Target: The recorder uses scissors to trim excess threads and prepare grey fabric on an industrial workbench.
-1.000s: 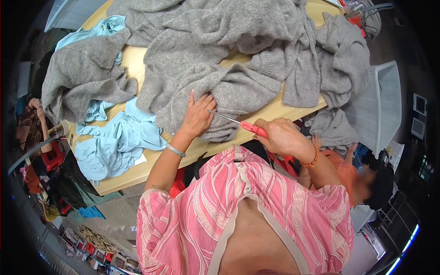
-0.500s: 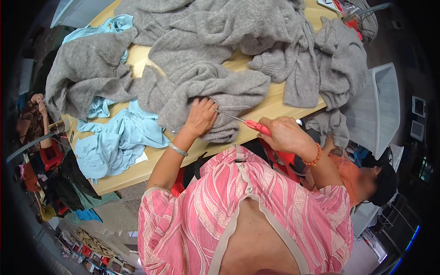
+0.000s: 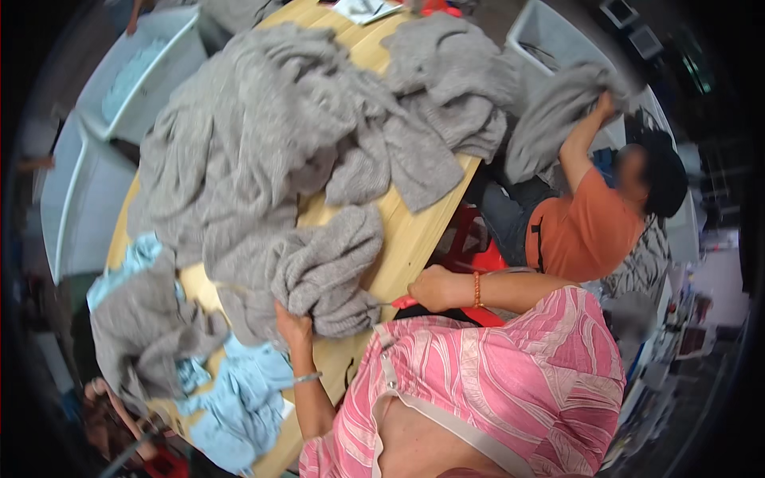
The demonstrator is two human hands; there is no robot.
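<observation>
On the near part of the table a grey knit garment (image 3: 323, 267) lies bunched up. My left hand (image 3: 294, 325) grips its near edge, the fingertips partly hidden in the folds. To the right, my right hand (image 3: 438, 288) is closed around a red-handled tool (image 3: 404, 302). Its thin metal shaft points left toward the garment's right edge; I cannot make out whether the tip touches the cloth. Light blue cloth (image 3: 239, 402) lies beside my left forearm.
A big heap of grey knitwear (image 3: 255, 127) covers the far side of the wooden table (image 3: 422, 247). Pale plastic bins (image 3: 68, 215) stand at the left and the far right. A co-worker in an orange top (image 3: 586, 227) sits to the right, lifting grey knitwear.
The view has swung to the right. My left hand has shifted to the garment's near edge, and the tool has drawn away from that hand. The co-worker has raised a grey garment.
</observation>
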